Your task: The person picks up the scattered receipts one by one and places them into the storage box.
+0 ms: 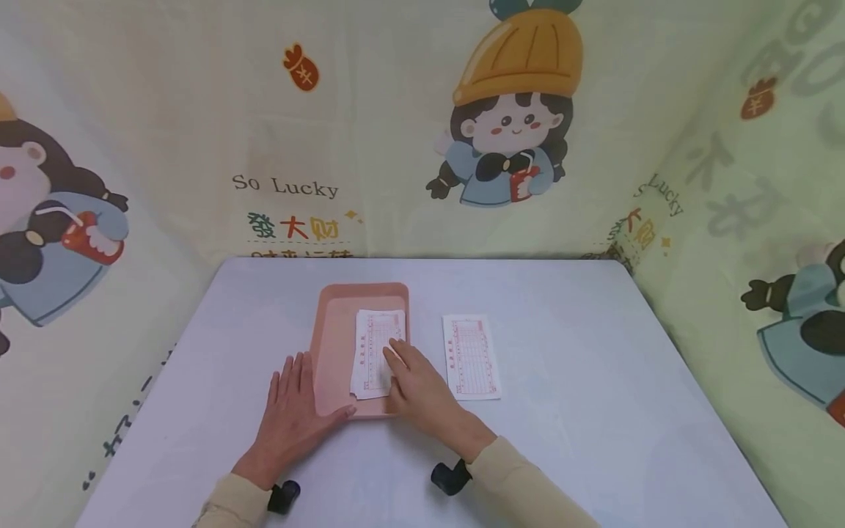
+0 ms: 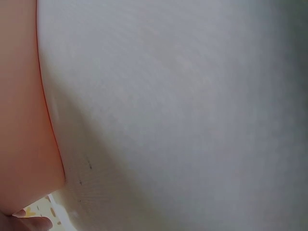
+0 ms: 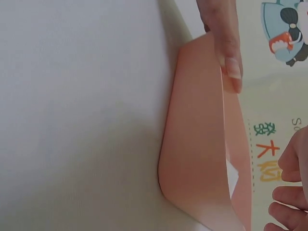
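A shallow pink tray (image 1: 333, 352) lies on the table with a small pile of red-printed paper slips (image 1: 378, 330) inside. My left hand (image 1: 288, 411) rests against the tray's left side, fingers straight, its thumb over the near rim. The right wrist view shows that thumb (image 3: 227, 53) lapping over the rim of the tray (image 3: 197, 115). Above the right part of the pile is my right hand (image 1: 422, 389), fingers loosely bent; I see no slip pinched in it. The tray wall (image 2: 24, 96) fills the left of the left wrist view.
Another red-printed slip or pile (image 1: 472, 358) lies on the white table (image 1: 581, 411) to the right of the tray. A patterned cloth (image 1: 383, 132) hangs behind and at both sides. Dark wrist cameras (image 1: 452, 478) sit under both wrists.
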Action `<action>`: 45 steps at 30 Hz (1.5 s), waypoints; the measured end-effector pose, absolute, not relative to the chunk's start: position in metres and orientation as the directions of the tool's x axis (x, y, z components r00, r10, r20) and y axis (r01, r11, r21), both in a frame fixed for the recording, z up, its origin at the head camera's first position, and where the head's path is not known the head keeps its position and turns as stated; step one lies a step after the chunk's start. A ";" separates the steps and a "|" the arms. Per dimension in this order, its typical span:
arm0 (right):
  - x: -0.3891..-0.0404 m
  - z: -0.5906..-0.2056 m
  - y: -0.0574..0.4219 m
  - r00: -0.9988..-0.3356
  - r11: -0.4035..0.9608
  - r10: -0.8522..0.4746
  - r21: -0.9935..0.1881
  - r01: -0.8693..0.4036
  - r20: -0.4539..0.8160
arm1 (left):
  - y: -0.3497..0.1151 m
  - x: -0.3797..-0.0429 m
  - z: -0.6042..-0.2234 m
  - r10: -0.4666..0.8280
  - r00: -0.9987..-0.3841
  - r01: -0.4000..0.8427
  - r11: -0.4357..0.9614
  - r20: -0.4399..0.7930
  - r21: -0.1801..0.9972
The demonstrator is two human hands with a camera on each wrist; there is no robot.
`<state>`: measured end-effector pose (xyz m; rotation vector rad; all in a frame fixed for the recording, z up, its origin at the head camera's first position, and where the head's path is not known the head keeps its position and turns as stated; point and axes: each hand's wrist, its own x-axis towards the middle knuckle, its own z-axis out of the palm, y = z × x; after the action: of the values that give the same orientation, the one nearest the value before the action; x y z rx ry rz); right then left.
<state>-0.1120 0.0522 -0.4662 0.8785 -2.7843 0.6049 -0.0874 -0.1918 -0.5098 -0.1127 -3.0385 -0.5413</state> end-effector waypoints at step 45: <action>-0.106 -0.502 0.155 -0.873 0.860 -0.317 -0.275 -0.429 0.372 | -0.191 -0.089 -0.511 0.056 -0.996 0.075 0.936 0.064 0.345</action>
<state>-0.1058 0.1548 -0.5024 0.5603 -2.7192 0.5061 -0.0891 -0.1910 -0.5114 -0.1027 -3.0380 -0.5448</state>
